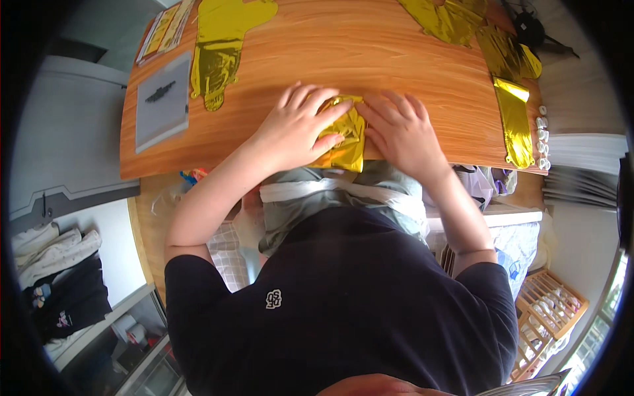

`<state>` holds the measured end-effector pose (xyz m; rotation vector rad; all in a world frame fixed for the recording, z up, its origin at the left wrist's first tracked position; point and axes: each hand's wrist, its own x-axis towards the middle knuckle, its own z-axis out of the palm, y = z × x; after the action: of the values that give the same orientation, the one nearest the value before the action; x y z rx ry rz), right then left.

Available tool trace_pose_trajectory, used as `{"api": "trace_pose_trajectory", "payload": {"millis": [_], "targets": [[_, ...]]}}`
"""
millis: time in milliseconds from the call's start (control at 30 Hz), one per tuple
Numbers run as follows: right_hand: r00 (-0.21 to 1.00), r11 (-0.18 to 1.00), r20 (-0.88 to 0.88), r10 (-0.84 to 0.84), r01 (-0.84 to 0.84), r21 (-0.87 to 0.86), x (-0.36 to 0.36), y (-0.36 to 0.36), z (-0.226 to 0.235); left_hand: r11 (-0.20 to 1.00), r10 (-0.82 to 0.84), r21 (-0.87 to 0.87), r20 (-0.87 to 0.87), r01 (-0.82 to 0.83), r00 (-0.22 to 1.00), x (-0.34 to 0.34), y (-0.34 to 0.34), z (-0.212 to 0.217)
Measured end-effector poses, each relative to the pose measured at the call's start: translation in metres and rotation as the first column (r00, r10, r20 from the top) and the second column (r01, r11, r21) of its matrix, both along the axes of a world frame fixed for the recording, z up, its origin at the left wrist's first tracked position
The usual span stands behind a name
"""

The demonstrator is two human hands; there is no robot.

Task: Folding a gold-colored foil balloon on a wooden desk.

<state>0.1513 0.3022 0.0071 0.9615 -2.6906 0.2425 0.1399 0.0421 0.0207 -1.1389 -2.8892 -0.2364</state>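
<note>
Head view: both hands press flat on a folded gold foil piece (345, 135) at the wooden counter's (370, 53) near edge. The left hand (296, 129) and right hand (404, 132) have fingers spread, gripping nothing. Further gold foil sheets (221, 46) lie behind.

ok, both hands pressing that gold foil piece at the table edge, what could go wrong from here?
1. The folded gold foil piece sits at the near edge of the wooden table, partly overhanging it; it might slip off into the lap if a hand lifts.
2. The left hand and right hand press it flat; the thin foil could crease or tear.
3. The flat gold foil shape lies loose nearby; a sweeping forearm could drag it.
</note>
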Motion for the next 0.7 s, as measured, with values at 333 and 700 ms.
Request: {"api": "trace_pose_trajectory", "payload": {"millis": [333,700], "targets": [[0.980,0.982,-0.060,0.191,-0.190,0.019,-0.046,-0.004,0.005,0.989,-0.053,0.137,0.017,0.050,0.998,-0.014,-0.007,-0.025],[0.934,0.885,0.058,0.353,-0.314,-0.343,0.023,-0.001,-0.003,0.976,-0.079,0.208,0.062,0.065,0.995,-0.013,-0.011,-0.028]]}}
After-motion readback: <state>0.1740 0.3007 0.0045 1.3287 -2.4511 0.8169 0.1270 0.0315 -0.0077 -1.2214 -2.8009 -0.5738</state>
